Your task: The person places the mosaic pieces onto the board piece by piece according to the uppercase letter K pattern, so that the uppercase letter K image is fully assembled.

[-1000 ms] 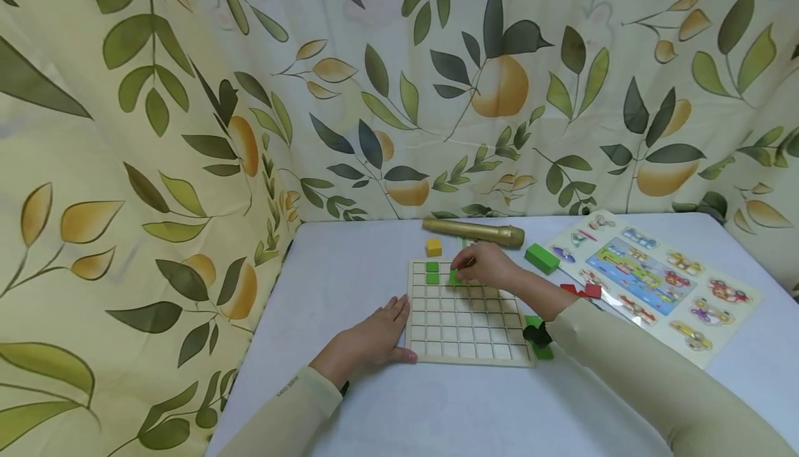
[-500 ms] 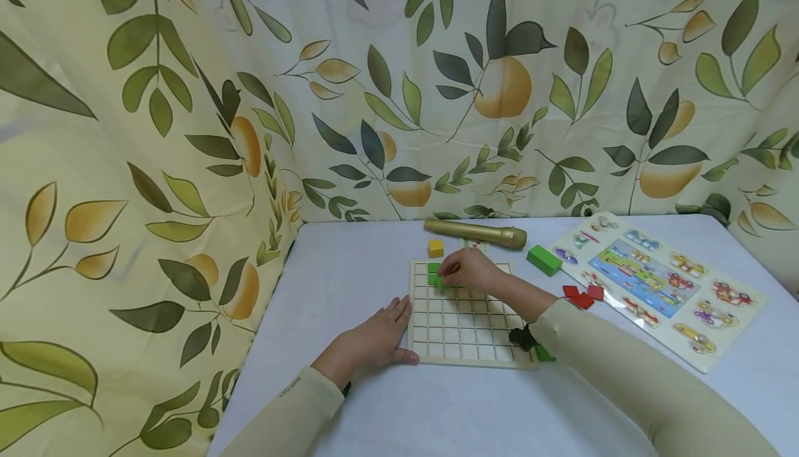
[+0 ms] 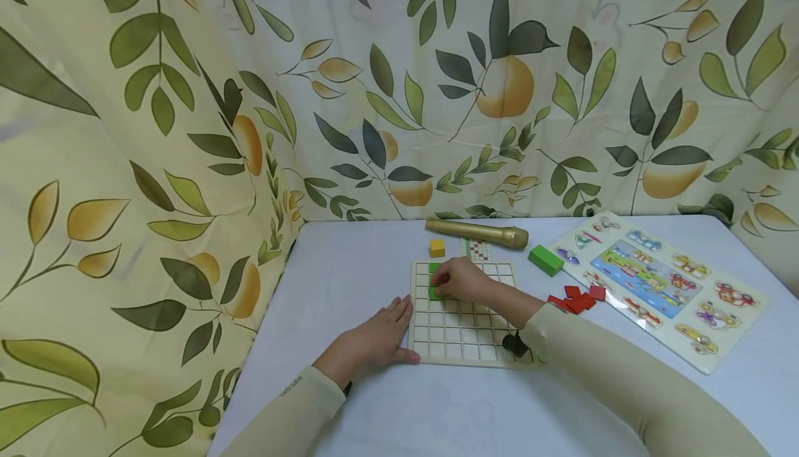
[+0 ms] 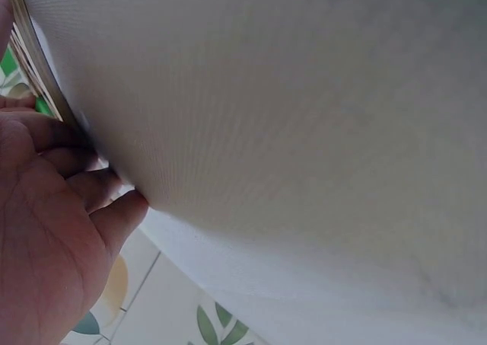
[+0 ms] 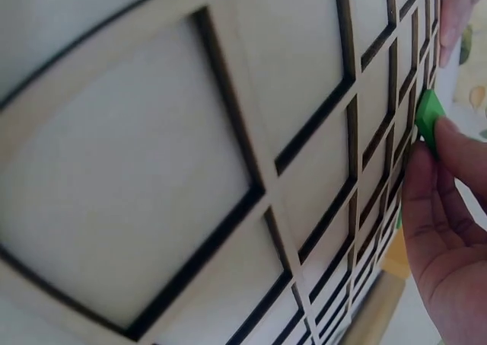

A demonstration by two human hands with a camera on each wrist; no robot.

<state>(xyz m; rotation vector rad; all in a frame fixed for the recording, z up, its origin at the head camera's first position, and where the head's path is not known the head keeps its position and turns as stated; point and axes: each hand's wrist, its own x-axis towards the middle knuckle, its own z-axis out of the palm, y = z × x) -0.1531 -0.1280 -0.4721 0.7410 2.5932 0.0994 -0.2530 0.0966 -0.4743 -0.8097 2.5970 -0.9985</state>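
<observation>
A wooden grid board lies flat on the white table. Along its left edge rests my left hand, fingers extended and thumb at the near corner; the left wrist view shows its palm beside the board's side. My right hand pinches a small green square tile between thumb and fingers, right over the grid's second column. Another green tile shows in the cell row beyond, partly hidden by the fingers.
Beyond the board are a yellow cube, a printed pattern card and a gold microphone. To the right lie a green block, several red tiles and a picture puzzle board. A patterned curtain hangs behind.
My right hand has carried the green tile leftward across the grid to the second column, then a little nearer to me. The left hand has stayed at the board's edge.
</observation>
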